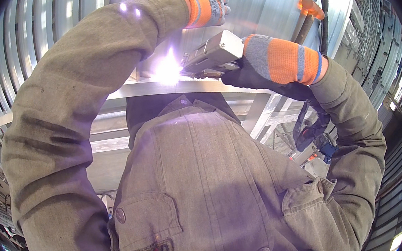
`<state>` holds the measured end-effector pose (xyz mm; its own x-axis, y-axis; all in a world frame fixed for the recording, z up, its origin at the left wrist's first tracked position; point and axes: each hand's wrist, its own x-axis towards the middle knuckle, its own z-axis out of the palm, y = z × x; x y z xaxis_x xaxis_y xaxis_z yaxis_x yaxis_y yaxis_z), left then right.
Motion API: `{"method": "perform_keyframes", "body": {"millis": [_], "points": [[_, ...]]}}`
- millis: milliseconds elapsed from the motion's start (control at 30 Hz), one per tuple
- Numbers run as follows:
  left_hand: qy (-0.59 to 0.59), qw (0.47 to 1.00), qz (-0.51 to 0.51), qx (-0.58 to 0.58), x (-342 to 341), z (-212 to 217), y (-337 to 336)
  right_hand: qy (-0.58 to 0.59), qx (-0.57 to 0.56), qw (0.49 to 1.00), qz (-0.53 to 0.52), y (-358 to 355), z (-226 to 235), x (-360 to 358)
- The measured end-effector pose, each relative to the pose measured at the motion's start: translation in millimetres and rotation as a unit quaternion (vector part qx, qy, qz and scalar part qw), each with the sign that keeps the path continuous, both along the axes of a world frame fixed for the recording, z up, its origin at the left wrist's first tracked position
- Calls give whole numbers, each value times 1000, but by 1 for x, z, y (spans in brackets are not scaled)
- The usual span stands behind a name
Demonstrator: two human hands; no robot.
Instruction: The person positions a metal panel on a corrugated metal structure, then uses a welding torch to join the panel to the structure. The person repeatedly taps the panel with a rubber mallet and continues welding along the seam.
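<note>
My right hand [277, 58], in an orange and grey knit glove, is closed around a boxy silver and black welding gun [213, 53]. The gun's tip points left, where a bright white-violet arc [168, 70] flares at the edge of a long metal bar [197, 85]. Glare hides the exact spot where tip and metal meet. Beyond the arc, my left hand [209, 4] wears a matching glove and rests on the shiny sheet metal [256, 2]. Its fingers are bent and slightly apart, with nothing visible in them.
A hammer with a copper-coloured head [313, 8] lies on the metal at the far right, beside a black cable [323, 9]. Ribbed metal slats [12, 52] run along the left. Below the bar is a metal frame [263, 114]. A person in dark clothing [313, 126] is lower right.
</note>
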<state>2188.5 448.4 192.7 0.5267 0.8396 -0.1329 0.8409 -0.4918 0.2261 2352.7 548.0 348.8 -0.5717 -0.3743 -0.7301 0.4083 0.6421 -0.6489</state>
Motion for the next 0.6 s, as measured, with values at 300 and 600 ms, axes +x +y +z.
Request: {"method": "perform_keyframes", "body": {"millis": [300,600], "points": [[5,1000,-3,-2,2,2,0,16,16,1000,-8,4,5,8],[13,1000,-3,2,4,3,-3,8,12,999,-33,9,11,15]]}}
